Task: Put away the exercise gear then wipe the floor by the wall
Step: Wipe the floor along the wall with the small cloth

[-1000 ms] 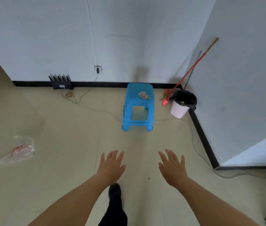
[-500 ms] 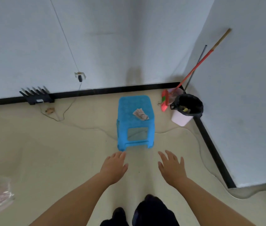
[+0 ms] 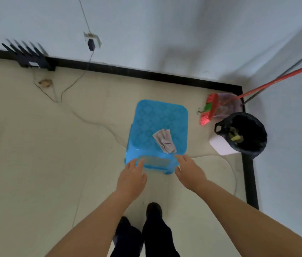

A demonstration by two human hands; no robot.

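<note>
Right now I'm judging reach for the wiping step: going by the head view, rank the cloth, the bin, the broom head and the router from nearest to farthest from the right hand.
From the right hand:
1. Cloth, just ahead on the blue stool.
2. Bin, off to the right by the wall.
3. Broom head, in the corner beyond the bin.
4. Router, far left against the baseboard.

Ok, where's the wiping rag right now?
In the head view, the crumpled grey rag lies on the blue stool, near its front right edge, just beyond the right hand fingertips and left of the bin.
</note>
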